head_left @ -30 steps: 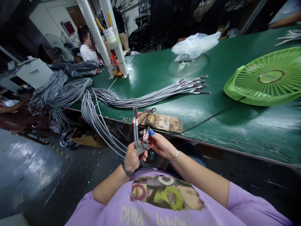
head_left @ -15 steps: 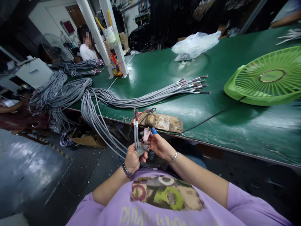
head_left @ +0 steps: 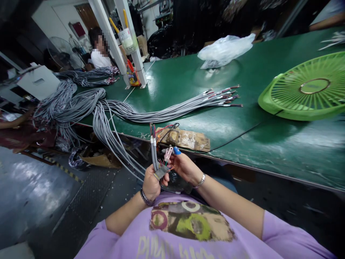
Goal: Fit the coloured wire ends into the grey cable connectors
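My left hand (head_left: 151,184) is closed around several grey cables (head_left: 154,154). Two of their ends stand upright with coloured wires fanned out at the top. Its thumb carries a grey wrap (head_left: 161,172), and thin bare-tipped wires (head_left: 170,166) poke out beside it. My right hand (head_left: 185,167) is just to the right, a blue cover (head_left: 177,150) on one fingertip. Its fingers pinch a small pale pink, slotted piece (head_left: 168,154), whose exact kind I cannot make out, close above the wires. The fingertips behind it are partly hidden.
A worn wooden block (head_left: 185,139) lies at the edge of the green table (head_left: 269,144). Behind it stretches a bundle of grey cables (head_left: 167,114). A green fan (head_left: 309,88), a plastic bag (head_left: 226,50) and white posts (head_left: 134,54) stand farther off. A person (head_left: 99,54) sits beyond.
The pale pink piece has turned in my right fingers and its slotted side now shows. The upright cable ends in my left hand have tilted slightly left.
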The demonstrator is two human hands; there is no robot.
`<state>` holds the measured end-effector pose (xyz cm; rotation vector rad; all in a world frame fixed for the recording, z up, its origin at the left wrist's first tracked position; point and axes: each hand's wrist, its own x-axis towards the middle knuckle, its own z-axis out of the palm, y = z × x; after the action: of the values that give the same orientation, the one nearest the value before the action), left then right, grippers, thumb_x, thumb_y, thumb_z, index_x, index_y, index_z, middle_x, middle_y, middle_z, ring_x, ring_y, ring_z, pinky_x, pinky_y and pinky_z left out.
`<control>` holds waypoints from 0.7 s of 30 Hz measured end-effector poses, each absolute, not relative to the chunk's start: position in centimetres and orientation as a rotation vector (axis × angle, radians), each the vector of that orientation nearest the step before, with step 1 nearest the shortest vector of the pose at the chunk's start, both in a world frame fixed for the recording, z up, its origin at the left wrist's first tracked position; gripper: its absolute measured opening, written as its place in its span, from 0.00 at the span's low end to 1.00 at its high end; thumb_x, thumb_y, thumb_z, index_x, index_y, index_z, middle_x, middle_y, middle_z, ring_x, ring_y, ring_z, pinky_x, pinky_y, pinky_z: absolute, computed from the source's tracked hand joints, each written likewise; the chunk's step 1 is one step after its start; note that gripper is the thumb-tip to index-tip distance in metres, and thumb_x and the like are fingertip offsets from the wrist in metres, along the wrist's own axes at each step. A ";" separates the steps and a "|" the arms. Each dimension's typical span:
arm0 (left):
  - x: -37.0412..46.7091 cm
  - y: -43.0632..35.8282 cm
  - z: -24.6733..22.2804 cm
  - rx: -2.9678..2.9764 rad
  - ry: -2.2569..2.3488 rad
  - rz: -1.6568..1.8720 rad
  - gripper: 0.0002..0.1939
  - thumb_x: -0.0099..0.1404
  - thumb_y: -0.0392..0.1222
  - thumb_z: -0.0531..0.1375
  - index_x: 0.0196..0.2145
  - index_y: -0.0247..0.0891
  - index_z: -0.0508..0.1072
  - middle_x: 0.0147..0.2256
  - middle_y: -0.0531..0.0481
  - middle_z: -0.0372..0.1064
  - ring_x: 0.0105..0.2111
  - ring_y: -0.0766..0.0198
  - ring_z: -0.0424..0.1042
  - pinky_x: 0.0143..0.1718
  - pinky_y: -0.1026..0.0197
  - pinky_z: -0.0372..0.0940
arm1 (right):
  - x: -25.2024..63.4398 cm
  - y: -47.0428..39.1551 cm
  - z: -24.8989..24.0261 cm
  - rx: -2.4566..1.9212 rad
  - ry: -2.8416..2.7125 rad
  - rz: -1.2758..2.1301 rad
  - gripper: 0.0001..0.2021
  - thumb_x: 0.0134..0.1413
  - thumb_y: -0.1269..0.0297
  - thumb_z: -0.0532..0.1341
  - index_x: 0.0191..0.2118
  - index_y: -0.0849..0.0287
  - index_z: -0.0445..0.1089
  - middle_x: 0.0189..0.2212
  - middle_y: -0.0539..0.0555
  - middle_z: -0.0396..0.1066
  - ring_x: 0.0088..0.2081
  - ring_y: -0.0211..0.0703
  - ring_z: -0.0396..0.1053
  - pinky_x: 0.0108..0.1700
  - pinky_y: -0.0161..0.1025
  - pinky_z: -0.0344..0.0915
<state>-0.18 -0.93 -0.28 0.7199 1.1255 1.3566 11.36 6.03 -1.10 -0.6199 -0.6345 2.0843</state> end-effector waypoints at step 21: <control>-0.3 -0.4 -0.9 0.682 1.137 1.322 0.16 0.50 0.50 0.66 0.25 0.34 0.71 0.14 0.54 0.66 0.10 0.73 0.59 0.11 0.70 0.51 | 10.8 6.3 -1.4 -0.629 -0.549 2.082 0.18 0.38 0.50 0.70 0.27 0.60 0.71 0.22 0.48 0.66 0.25 0.34 0.60 0.29 0.34 0.57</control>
<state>-0.28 -0.41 -0.89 0.6821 1.1369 1.3222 10.83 6.28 -1.38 -0.6293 -0.5487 2.0821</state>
